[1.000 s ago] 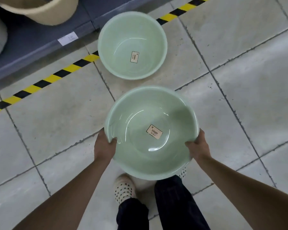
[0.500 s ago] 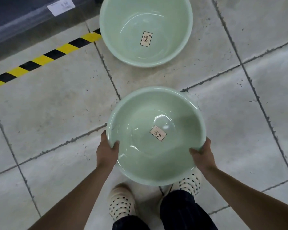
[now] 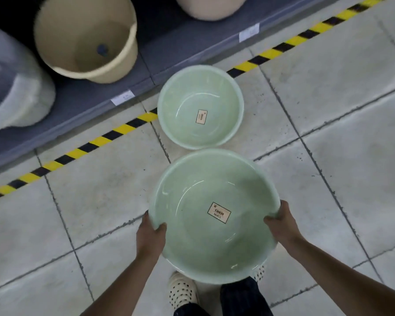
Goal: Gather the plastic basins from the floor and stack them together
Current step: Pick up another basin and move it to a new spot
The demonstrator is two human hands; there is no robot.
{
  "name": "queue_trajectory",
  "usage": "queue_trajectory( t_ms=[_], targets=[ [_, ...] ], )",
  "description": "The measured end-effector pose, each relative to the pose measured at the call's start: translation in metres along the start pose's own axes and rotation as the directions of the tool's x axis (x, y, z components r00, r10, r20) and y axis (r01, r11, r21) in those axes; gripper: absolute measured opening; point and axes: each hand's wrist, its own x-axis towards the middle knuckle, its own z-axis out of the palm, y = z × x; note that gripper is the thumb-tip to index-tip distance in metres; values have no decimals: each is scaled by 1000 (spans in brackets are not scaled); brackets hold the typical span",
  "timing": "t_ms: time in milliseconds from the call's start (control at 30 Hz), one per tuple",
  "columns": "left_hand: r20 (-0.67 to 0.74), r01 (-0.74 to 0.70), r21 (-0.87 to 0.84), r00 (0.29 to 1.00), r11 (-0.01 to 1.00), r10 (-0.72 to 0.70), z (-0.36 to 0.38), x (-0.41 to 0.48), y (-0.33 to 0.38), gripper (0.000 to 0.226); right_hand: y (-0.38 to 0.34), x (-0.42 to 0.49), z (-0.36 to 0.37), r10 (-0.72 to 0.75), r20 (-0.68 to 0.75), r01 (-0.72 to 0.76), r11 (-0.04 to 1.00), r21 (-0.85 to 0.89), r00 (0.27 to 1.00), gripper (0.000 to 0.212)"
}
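Note:
I hold a large pale green plastic basin [image 3: 192, 242] above the floor, mouth up, with a label stuck inside it. My left hand [image 3: 149, 236] grips its left rim, thumb inside. My right hand [image 3: 281, 226] grips the right rim the same way. A second, smaller-looking green basin [image 3: 183, 124] stands on the tiled floor just beyond the held one, beside the striped line, also with a label on its bottom.
A low grey shelf [image 3: 82, 103] runs along the far left, holding a beige bucket [image 3: 84, 39], a grey-white tub [image 3: 12, 87] and a pinkish tub [image 3: 210, 5]. Yellow-black tape [image 3: 123, 128] marks the floor before it. My feet in dotted shoes [image 3: 183, 290] are below the basin.
The view has lifted and pulled back, so the shelf and its tubs are in sight again and the floor basin looks farther off. Both hands keep their grip on the held basin.

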Motion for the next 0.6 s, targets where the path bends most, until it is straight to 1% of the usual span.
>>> queue_trajectory(
  t_ms=[133,267,333,433,500,600],
  targets=[
    [-86,-112,-32,990,993,109,-51,-15,82,39,-79,-32,-50,-88,-32,89,996,11,996,52],
    [-133,-190,-86,975,978,178,-82,4,154,36,-147,-37,-75,-181,-63,183,983,33,981,52],
    [-125,-222,-65,969,973,213,-91,25,180,40,-174,-32,-80,-203,-83,205,979,18,976,51],
    [-73,-247,-19,967,969,245,-96,66,208,45,-208,-13,-78,-220,-129,224,974,21,967,46],
    [-61,-253,20,965,967,254,-98,98,220,44,-224,7,-67,-205,-149,213,976,38,967,45],
    [-38,-288,55,956,956,291,-92,150,237,42,-237,46,-42,-162,-163,182,976,118,973,42]
  ],
)
